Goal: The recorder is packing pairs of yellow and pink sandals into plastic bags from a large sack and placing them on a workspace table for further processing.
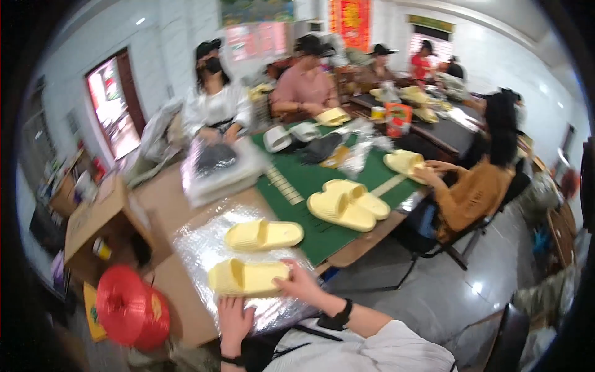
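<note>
A pale yellow slide slipper (259, 279) lies crosswise over clear plastic bags (192, 243) at the table's near edge. My right hand (302, 286) grips its heel end from the right, thumb on top. My left hand (233, 319) is open, fingers stretched forward on the plastic and the fingertips by the slipper's near edge. Just beyond, a matching yellow slipper (265, 235) lies parallel, with no hand on it. The undersides of both slippers are out of sight.
A green mat (288, 214) bears another pair of yellow slippers (348, 206). A red spool of twine (132, 307) and a cardboard box (102, 220) stand at left. Co-workers sit and stand around the tables; one in orange (474, 192) handles a yellow slipper at right.
</note>
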Available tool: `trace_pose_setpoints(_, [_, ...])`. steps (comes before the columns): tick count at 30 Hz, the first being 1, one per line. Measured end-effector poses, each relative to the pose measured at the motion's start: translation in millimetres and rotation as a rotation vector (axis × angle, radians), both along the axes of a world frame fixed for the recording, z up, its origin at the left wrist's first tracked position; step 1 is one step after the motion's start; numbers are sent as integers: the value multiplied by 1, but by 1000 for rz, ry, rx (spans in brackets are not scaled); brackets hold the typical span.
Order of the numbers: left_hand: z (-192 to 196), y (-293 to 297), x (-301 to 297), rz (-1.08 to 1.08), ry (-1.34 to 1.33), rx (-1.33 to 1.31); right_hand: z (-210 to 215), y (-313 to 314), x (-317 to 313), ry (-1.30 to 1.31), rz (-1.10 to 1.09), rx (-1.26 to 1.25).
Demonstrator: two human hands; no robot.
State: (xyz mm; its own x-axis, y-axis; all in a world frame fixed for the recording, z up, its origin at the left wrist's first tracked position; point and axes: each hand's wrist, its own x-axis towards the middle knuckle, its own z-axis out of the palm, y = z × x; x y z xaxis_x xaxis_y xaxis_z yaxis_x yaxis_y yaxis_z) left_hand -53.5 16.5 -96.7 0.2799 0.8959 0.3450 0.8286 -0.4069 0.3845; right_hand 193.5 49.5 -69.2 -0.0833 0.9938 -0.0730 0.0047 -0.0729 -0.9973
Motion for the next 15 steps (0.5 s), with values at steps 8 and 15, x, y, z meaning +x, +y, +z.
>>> trace_pose_setpoints(8, [1, 1, 2, 27, -5, 59, -10, 4, 29, -307, -192, 343])
trace_pose_setpoints(15, [2, -1, 0, 15, -7, 54, 2, 22, 38, -1035, -170, 670])
